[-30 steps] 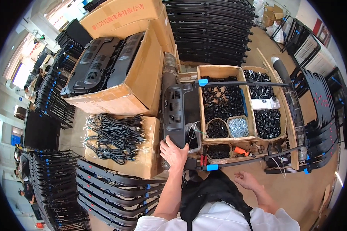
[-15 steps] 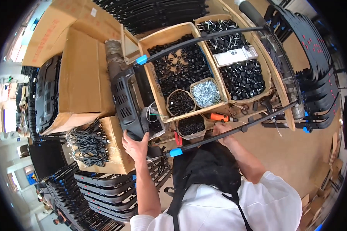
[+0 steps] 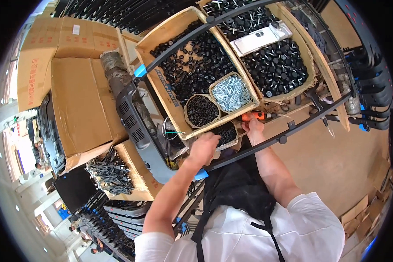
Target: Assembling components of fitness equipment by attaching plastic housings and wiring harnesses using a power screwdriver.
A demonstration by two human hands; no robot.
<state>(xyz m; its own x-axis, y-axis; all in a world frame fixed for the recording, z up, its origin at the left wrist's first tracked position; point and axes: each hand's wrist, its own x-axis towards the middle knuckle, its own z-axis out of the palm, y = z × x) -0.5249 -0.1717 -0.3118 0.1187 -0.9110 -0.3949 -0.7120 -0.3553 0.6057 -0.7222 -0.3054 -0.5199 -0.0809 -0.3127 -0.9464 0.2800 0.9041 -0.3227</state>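
My left hand (image 3: 204,149) reaches over the near edge of the wooden bin, its fingers bent together beside a small container of black screws (image 3: 225,134). Whatever its fingertips hold is hidden. My right hand (image 3: 254,129) is closed around an orange power screwdriver (image 3: 256,115) below the bin's right corner; part of the tool is covered by fingers and the bin. Across the bench lies a black tubular frame (image 3: 266,143) with a dark vented plastic console (image 3: 137,126) along its left end. Blue tape (image 3: 139,70) wraps a corner.
The wooden bin (image 3: 190,133) holds black caps, silver screws (image 3: 231,94) and small black screws (image 3: 201,110). A second bin has black-headed bolts (image 3: 277,70) and a white phone-like box (image 3: 260,38). Cartons (image 3: 81,105) and bundled cables (image 3: 111,172) stand left; stacked dark frames stand right.
My left hand has left the console and moved right to the small screw container. My right hand has moved up onto the orange screwdriver. The view has shifted and turned slightly.
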